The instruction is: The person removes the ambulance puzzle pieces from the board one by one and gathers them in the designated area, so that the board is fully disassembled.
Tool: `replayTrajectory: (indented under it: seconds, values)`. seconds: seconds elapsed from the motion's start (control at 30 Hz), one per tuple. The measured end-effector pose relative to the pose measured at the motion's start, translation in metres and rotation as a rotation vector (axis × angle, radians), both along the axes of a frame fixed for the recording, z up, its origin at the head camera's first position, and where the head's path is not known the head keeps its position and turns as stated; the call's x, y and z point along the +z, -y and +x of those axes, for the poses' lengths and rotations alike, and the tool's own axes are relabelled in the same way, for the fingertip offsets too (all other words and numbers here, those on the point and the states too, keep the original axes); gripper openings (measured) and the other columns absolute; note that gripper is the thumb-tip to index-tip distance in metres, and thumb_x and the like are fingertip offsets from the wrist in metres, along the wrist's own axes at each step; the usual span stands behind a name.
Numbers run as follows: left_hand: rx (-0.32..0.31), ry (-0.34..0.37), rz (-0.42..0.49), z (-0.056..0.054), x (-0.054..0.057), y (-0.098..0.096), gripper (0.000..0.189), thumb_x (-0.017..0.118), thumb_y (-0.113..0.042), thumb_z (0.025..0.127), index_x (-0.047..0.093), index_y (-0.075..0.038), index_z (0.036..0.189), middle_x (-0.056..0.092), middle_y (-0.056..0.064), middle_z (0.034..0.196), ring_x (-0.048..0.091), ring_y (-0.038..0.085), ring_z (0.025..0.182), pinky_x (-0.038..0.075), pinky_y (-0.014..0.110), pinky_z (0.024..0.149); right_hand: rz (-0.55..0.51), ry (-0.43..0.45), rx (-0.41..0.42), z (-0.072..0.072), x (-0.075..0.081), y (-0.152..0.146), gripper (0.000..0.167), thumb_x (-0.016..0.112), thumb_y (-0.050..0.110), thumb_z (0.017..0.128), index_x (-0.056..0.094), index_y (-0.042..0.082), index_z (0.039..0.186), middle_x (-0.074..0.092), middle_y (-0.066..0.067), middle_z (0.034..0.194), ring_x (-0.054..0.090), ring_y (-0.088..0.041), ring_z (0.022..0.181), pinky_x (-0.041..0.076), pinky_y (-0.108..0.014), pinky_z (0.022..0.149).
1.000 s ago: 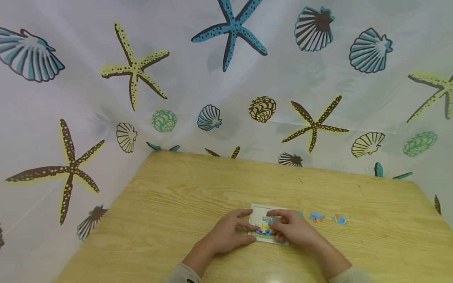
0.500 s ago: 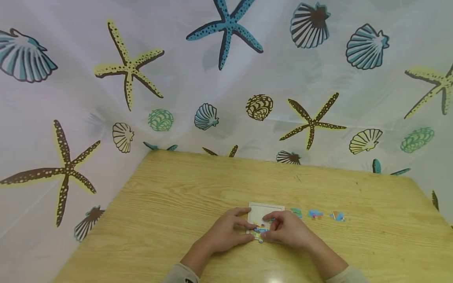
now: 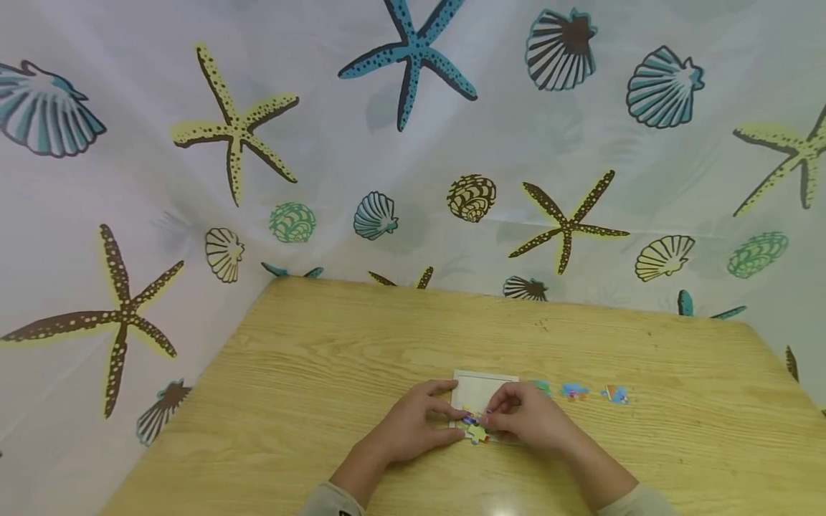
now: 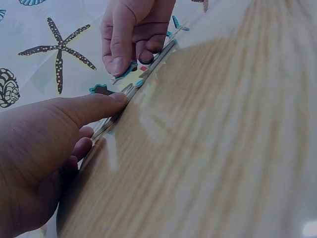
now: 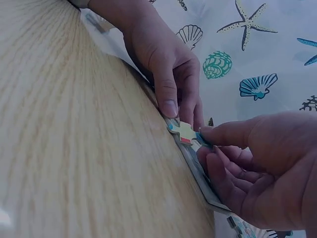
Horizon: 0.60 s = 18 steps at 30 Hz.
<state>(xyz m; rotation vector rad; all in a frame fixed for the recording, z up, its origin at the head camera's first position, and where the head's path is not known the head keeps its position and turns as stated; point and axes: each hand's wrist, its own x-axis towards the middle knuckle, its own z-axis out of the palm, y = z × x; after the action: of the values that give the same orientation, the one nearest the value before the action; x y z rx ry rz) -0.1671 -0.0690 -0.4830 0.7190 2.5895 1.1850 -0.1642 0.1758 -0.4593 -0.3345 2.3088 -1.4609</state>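
A shallow white puzzle tray (image 3: 474, 393) lies on the table in the head view, its upper part bare. My left hand (image 3: 413, 423) rests on the tray's left side, fingers spread and fairly straight; in the left wrist view its thumb presses the near edge. Between thumb and index finger, my right hand (image 3: 535, 419) pinches a mostly yellow jigsaw piece (image 3: 477, 433) with blue and red spots. This piece (image 5: 185, 132) is tilted over the tray's near edge in the right wrist view. Blue and yellow puzzle parts under the left fingertips are partly hidden.
To the right of the tray lie three loose jigsaw pieces: a green one (image 3: 540, 387), a blue one (image 3: 574, 390) and a blue-orange one (image 3: 616, 394). A white curtain (image 3: 413, 179) printed with shells and starfish borders the wooden table (image 3: 361, 344).
My right hand has shifted slightly left, and the yellow jigsaw piece now juts over the tray's near edge. More of the tray's bare floor shows. My left hand stays at the tray's side.
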Motion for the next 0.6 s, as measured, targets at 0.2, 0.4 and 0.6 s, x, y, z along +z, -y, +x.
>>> replayTrajectory:
  seconds: [0.2,0.4,0.6]
  values:
    - [-0.017,-0.001,-0.010,0.000,-0.004,-0.002,0.026,0.076,-0.040,0.088,0.077,-0.029,0.112,0.046,-0.001,0.154,0.039,0.032,0.144,0.034,0.058,0.115,-0.125,0.086,0.002,0.001,-0.002,-0.014,0.032,0.072,0.022,0.093,0.060,-0.004,0.109,0.071,-0.007,0.088,0.068,-0.017,0.075,0.060,-0.030,0.071]
    - [-0.018,-0.003,-0.013,0.000,-0.003,-0.001,0.026,0.076,-0.040,0.088,0.077,-0.029,0.112,0.046,-0.002,0.154,0.039,0.032,0.144,0.034,0.059,0.115,-0.209,0.129,0.002,0.004,-0.001,-0.031,0.035,0.065,0.013,0.098,0.059,-0.007,0.125,0.068,-0.008,0.094,0.067,-0.015,0.078,0.061,-0.028,0.074]
    - [0.000,0.006,-0.011,0.000,-0.001,0.001,0.026,0.077,-0.039,0.088,0.078,-0.027,0.110,0.045,-0.002,0.154,0.037,0.032,0.145,0.033,0.058,0.117,-0.218,0.140,-0.036,0.007,-0.002,-0.044,0.037,0.065,0.016,0.098,0.057,-0.009,0.125,0.065,-0.010,0.101,0.070,-0.017,0.084,0.061,-0.028,0.076]
